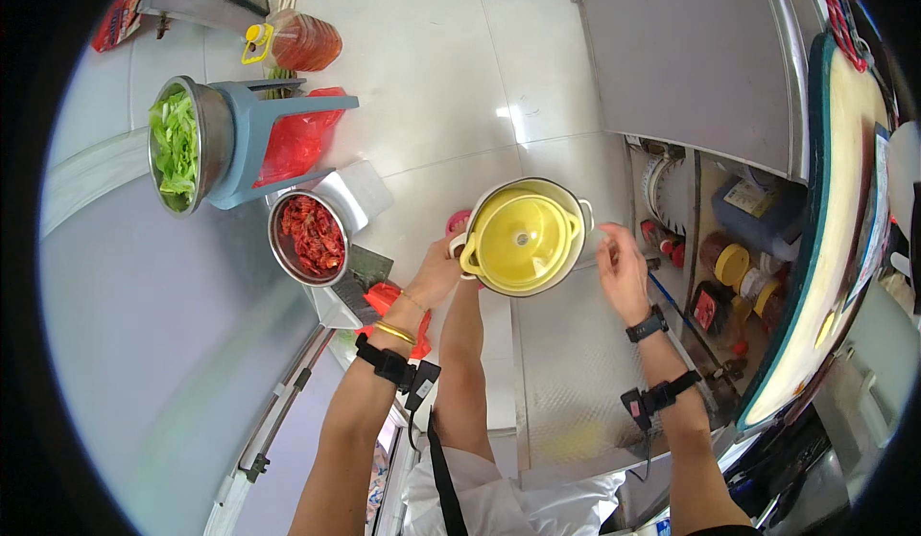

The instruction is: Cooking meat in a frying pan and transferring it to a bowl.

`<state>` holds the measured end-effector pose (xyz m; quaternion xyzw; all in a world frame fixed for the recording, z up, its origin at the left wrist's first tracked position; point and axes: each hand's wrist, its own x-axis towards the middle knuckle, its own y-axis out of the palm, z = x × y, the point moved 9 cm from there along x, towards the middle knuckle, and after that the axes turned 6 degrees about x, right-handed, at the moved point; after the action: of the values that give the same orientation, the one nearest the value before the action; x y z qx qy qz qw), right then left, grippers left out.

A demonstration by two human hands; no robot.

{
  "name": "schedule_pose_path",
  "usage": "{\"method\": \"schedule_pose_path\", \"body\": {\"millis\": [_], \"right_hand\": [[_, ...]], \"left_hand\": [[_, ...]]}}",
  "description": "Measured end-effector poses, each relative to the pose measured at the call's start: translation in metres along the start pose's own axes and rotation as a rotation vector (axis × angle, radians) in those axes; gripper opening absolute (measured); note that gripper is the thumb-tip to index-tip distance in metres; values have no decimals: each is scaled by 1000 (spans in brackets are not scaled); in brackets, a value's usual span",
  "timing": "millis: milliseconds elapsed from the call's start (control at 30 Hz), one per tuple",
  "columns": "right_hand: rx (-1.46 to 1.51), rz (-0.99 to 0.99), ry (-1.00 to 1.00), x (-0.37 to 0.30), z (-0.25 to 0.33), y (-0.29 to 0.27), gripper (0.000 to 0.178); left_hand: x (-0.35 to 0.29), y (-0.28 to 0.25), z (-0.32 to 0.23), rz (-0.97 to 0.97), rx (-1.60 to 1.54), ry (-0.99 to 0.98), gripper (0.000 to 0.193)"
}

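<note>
A pale enamel pot (570,196) with a dark rim is held above the floor in front of me. Nested in it is a yellow two-handled vessel (508,234), perhaps lidded, with a small round spot at its centre. My left hand (439,272) is closed at the pot's left handle, its fingertips partly hidden by the pot. My right hand (624,269) is just right of the pot, apart from the right handle, fingers loosely bent with nothing seen in them.
At left, a steel bowl of red food (312,236) and a bowl of green leaves (176,148) stand near a blue-grey stool (254,143). An oil jug (305,41) stands farther off. At right are shelves of jars (731,266) and a cutting board (815,220).
</note>
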<state>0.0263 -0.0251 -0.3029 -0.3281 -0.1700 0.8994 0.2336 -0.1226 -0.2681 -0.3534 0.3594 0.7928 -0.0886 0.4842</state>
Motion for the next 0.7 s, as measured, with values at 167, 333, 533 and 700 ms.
{"method": "schedule_pose_path", "body": {"millis": [167,333,533,700], "right_hand": [[-279,68,-175,22,33,15,27],[-363,343,161,13,-5,38,43],[-251,351,114,-3,-13,41,64],[-28,325,130,3,-31,40,47]], "left_hand": [[8,8,2,98,155,8,50],[7,9,15,97,133,-55,52],[2,6,22,51,39,-95,58],[17,3,43,23,10,-82,58]]}}
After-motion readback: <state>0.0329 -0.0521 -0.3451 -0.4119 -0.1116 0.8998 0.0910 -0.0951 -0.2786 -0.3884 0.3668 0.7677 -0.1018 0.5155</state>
